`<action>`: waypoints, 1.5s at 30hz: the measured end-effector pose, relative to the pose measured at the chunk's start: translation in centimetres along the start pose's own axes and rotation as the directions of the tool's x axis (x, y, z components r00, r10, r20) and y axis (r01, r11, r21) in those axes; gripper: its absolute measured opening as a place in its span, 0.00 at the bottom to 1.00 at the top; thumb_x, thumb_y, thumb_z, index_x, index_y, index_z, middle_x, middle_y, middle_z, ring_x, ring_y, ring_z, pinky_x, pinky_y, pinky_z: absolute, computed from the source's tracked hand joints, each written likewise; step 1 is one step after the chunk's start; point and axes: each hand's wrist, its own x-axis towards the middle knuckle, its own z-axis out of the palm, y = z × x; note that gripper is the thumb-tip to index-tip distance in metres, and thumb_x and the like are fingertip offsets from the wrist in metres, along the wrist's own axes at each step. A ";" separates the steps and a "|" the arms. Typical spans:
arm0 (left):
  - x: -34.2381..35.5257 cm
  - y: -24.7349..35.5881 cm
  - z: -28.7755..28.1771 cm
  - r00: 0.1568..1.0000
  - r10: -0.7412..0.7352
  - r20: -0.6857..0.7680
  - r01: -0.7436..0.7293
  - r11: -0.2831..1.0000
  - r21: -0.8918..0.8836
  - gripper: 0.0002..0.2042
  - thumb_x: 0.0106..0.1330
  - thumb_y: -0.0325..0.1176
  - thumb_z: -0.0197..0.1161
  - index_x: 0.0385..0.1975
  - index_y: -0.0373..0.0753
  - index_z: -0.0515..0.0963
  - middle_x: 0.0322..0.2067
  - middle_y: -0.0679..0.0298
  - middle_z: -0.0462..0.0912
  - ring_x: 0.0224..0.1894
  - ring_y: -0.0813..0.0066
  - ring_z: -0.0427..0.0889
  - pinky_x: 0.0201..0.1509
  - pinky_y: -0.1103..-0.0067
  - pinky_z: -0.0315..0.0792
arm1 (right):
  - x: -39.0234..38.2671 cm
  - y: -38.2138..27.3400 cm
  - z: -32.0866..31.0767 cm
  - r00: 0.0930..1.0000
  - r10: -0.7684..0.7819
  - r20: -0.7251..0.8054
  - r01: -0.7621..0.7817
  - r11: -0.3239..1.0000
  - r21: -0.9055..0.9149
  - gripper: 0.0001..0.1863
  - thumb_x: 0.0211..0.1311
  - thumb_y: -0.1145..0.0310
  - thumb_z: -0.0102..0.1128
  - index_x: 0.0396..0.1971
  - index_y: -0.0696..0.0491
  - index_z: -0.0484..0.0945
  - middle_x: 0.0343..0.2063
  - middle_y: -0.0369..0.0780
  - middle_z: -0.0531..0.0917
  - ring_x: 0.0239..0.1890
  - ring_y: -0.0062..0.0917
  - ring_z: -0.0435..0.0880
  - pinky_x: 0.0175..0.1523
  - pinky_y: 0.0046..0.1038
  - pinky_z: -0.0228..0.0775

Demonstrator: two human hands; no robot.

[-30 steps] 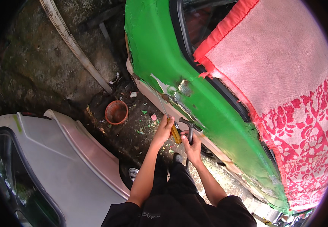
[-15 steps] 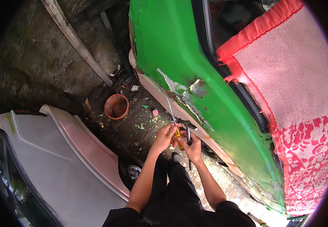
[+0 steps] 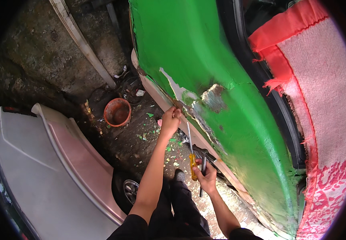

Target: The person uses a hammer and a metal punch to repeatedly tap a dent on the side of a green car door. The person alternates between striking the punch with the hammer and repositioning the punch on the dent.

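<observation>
Silver car (image 3: 53, 168): lies along the left, its rear flank turned toward the work area and tinged pink near the edge.
Pale strip (image 3: 83, 44): long and narrow, slanting down from the top to the dark ground near the pot.
Reddish pot (image 3: 117, 112): on the ground, round mouth facing up.
Wheel (image 3: 131, 190): under the silver car's flank, its metal hub showing.
Paint chips (image 3: 150, 115): green and whitish bits scattered over the ground between the two cars.
Pink disc (image 3: 160, 122): small, among the chips, partly covered by the left hand.
Left hand (image 3: 170, 122): reaches up to the lower edge of the green car (image 3: 253, 132), fingertips drawn together at the torn paint; I cannot tell whether anything is pinched between them.
Shoe (image 3: 179, 175): on the ground below the hands, dark, at the end of a dark trouser leg.
Screwdriver (image 3: 193, 166): yellow handle in the right hand (image 3: 207, 178), thin metal shaft pointing up, just below the left hand and apart from it.
Hammer (image 3: 203, 165): dark handle beside the screwdriver, gripped along with it.
Right hand: fingers curled around both tools, thumb against the yellow handle.
Green body: paint peeled in a ragged line, with a scraped patch (image 3: 213, 98) above it.
Cloth (image 3: 321, 80): pink with red edging and a red pattern, draped at the far right.
</observation>
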 end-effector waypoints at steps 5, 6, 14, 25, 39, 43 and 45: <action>-0.7 -0.8 -0.1 0.978 0.184 -0.097 -0.168 0.974 0.150 0.10 0.68 0.30 0.53 0.27 0.31 0.75 0.14 0.66 0.72 0.17 0.81 0.69 0.22 0.77 0.64 | -0.8 -0.7 -0.3 0.999 0.037 0.037 -0.038 0.999 0.038 0.15 0.61 0.77 0.65 0.48 0.61 0.77 0.38 0.37 0.82 0.40 0.16 0.78 0.45 0.20 0.72; -1.3 -0.5 0.0 0.968 0.171 -0.183 -0.163 0.985 0.056 0.12 0.69 0.31 0.54 0.25 0.31 0.74 0.14 0.66 0.72 0.16 0.82 0.68 0.21 0.78 0.63 | -0.9 -0.7 -0.4 0.999 0.025 0.035 -0.026 0.999 0.045 0.15 0.61 0.77 0.65 0.48 0.61 0.77 0.38 0.37 0.82 0.40 0.16 0.78 0.44 0.20 0.72; -5.5 2.1 -1.7 0.985 0.037 -0.168 -0.037 0.999 0.002 0.23 0.75 0.45 0.52 0.21 0.34 0.73 0.12 0.70 0.69 0.14 0.83 0.68 0.19 0.80 0.61 | -1.0 -1.8 -0.3 0.998 0.029 0.062 -0.033 0.997 0.073 0.15 0.62 0.78 0.64 0.49 0.61 0.77 0.38 0.36 0.81 0.38 0.15 0.78 0.42 0.19 0.71; -16.1 4.6 0.1 0.954 0.093 0.285 -0.011 0.960 -0.279 0.12 0.73 0.36 0.56 0.51 0.38 0.71 0.31 0.69 0.74 0.34 0.83 0.73 0.39 0.83 0.68 | -0.6 -5.4 0.2 0.992 -0.122 -0.010 0.122 0.992 -0.041 0.14 0.60 0.73 0.67 0.45 0.60 0.80 0.29 0.34 0.82 0.30 0.11 0.75 0.37 0.18 0.70; -21.2 8.9 1.9 0.999 -0.037 0.033 0.047 0.932 -0.360 0.10 0.76 0.40 0.51 0.41 0.40 0.67 0.24 0.65 0.79 0.23 0.77 0.79 0.25 0.79 0.71 | -3.1 -10.1 -1.8 0.981 -0.191 0.034 0.194 0.973 -0.128 0.13 0.71 0.64 0.55 0.39 0.61 0.80 0.28 0.34 0.80 0.28 0.12 0.71 0.34 0.19 0.63; -19.0 8.6 1.0 0.964 -0.076 0.255 0.177 0.898 -0.404 0.13 0.76 0.45 0.48 0.39 0.41 0.65 0.16 0.63 0.73 0.14 0.75 0.73 0.16 0.79 0.64 | -3.2 -10.8 -2.3 0.970 -0.234 0.071 0.234 0.972 0.020 0.14 0.74 0.62 0.50 0.42 0.58 0.77 0.25 0.35 0.79 0.14 0.09 0.63 0.19 0.17 0.51; -17.9 9.1 1.4 0.958 -0.133 0.256 0.240 0.860 -0.451 0.13 0.76 0.45 0.49 0.37 0.41 0.66 0.13 0.64 0.71 0.12 0.74 0.71 0.15 0.77 0.62 | -3.4 -11.3 -2.4 0.966 -0.252 0.065 0.248 0.967 0.060 0.14 0.75 0.62 0.49 0.43 0.57 0.76 0.22 0.35 0.78 0.09 0.07 0.58 0.14 0.16 0.45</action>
